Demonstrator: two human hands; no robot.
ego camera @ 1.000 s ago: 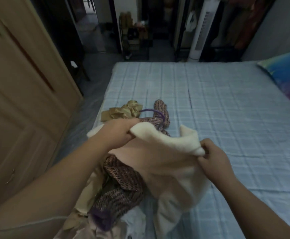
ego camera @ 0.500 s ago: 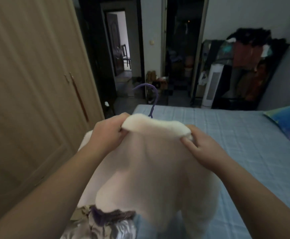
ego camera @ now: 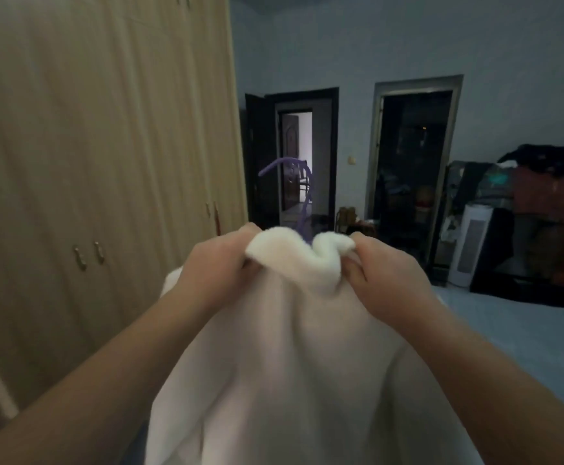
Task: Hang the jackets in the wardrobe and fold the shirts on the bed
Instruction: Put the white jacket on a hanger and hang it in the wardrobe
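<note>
A cream fleece jacket (ego camera: 294,357) hangs in front of me, held up in the air by its collar. My left hand (ego camera: 217,266) grips the collar's left side and my right hand (ego camera: 384,273) grips its right side, close together. A purple hanger hook (ego camera: 299,193) sticks up out of the collar between my hands; the rest of the hanger is hidden inside the jacket. The beige wardrobe (ego camera: 99,169) stands at my left with its doors closed. Part of the blue bed (ego camera: 525,327) shows at the right; the other clothes are hidden behind the jacket.
Two small handles (ego camera: 87,255) sit on the wardrobe doors. Two dark doorways (ego camera: 304,156) open in the far wall. A white tower fan (ego camera: 470,245) and a rack piled with clothes (ego camera: 549,196) stand at the far right.
My hands have lifted the jacket higher and come closer together at the collar. The view has tilted up from the bed towards the wardrobe and far wall; the pile of clothes has dropped from sight.
</note>
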